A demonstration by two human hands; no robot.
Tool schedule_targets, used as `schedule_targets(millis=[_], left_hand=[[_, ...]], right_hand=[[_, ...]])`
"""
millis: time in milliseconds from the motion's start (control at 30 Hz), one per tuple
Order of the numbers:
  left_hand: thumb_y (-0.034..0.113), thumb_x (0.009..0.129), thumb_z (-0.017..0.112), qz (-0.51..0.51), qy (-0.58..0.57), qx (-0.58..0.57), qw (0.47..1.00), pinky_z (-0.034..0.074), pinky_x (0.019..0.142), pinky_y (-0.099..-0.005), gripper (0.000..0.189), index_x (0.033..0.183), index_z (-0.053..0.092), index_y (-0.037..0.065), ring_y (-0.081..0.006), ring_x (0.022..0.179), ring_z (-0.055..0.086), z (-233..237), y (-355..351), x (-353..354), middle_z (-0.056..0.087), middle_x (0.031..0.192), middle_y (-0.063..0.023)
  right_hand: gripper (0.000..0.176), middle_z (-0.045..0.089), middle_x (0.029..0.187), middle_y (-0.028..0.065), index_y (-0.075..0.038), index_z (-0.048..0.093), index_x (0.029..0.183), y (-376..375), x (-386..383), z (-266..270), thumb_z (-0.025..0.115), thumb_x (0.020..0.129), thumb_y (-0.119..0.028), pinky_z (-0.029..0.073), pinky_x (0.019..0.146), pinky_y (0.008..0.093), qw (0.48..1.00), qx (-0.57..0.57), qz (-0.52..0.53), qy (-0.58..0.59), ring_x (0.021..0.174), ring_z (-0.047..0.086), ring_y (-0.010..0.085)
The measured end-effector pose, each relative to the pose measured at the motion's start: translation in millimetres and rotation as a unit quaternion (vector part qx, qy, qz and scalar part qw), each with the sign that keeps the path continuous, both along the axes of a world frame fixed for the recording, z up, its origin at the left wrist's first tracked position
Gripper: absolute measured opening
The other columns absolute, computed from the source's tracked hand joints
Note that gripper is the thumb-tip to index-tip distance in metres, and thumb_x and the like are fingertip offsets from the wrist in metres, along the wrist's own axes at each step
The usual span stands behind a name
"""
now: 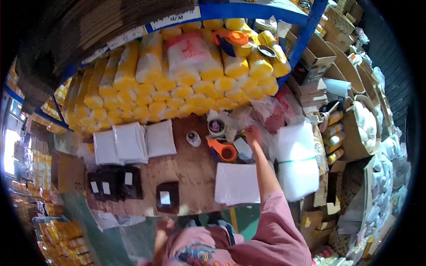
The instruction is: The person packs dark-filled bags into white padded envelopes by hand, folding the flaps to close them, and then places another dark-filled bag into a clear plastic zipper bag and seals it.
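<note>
My right hand (253,135) reaches to the back right of the brown table (186,173), fingers drawn together beside a small yellow item (241,132); what they hold is too small to make out. Near it are an orange tape dispenser (227,153), a light blue-white card (243,148) and a white tub (216,126) with dark contents. My left hand (165,225), smeared, hangs low just off the table's front edge. Closest to it lies a black parcel (167,198) with a white label. A stack of white plastic mailers (237,184) lies below my right forearm.
Yellow-and-white rolls (177,93) are piled along the back under a blue shelf frame (306,40); another tape dispenser (233,39) sits on top. White packets (128,142) and black parcels (116,182) lie at left. Bubble wrap (298,164) and open cartons (361,128) stand at right.
</note>
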State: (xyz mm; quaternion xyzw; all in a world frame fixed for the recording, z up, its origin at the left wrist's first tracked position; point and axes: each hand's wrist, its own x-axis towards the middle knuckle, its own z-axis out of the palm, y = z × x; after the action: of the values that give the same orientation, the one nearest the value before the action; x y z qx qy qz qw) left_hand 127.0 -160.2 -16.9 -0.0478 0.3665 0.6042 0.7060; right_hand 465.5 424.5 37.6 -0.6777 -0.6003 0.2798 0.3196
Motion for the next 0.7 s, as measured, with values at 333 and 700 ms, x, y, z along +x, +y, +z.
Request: schedule_targets(millis=[333,700], left_hand=[[0.024,0.086,0.059,-0.014,0.280,-0.378,0.882,0.045,0.060,-0.0344,0.022,0.077,0.061,0.003,-0.0193,0.068,0.057,118.6,19.5,49.4,0.060,0.072,-0.0064],[0.035,0.085,0.056,-0.204,0.400,-0.274,0.850,0.044,0.054,-0.0314,0.033,0.070,0.063,0.007,-0.0135,0.062,0.056,107.2,35.5,24.6,0.059,0.064,-0.0003]], right_hand=[[0.022,0.065,0.075,0.0207,0.001,0.066,0.079,79.1,-34.3,-45.4,0.071,0.073,-0.019,0.047,0.061,0.0432,0.974,-0.156,-0.003,0.166,0.068,0.062,0.0333],[0.024,0.059,0.058,0.0158,0.003,0.061,0.070,5.0,101.7,114.9,0.058,0.086,-0.015,0.044,0.053,0.0394,0.988,0.149,0.029,-0.028,0.052,0.059,0.0275]])
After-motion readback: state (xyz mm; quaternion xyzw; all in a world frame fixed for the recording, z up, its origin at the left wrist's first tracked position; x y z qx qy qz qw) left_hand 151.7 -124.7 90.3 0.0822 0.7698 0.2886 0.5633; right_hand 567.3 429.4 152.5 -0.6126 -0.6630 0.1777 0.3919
